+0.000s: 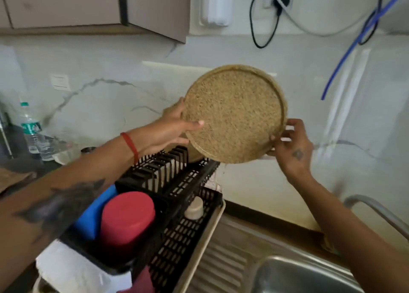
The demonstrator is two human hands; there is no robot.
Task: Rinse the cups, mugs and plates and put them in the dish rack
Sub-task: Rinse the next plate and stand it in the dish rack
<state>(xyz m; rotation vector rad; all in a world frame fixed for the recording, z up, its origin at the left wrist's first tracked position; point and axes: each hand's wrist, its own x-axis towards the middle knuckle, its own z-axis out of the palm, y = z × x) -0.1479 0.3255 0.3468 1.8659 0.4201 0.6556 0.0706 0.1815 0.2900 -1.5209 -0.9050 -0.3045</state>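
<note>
Plate (234, 113) first: it's a round, tan, speckled one with a grainy fibre-like texture and a raised ring near the rim, and you've got its underside turned toward the camera. It's tilted up almost on edge, hanging just above the far end of the black dish rack (177, 195), with its lowest edge close over the rack's slotted plate section.

Your left hand (174, 126) has it by the left rim, thumb laid across the face and fingers curled round behind. Your right hand (290, 144) is at the lower right rim, fingers bent around the edge, thumb tip on the front, so the plate sits between both hands.

Down in the rack, near end, there's a red cup (127, 217) upside down with a blue cup (95, 215) just beside it on its left. Another tan dish (190, 154) peeks out behind the slots. A steel sink (287, 275) sits right of the rack.
</note>
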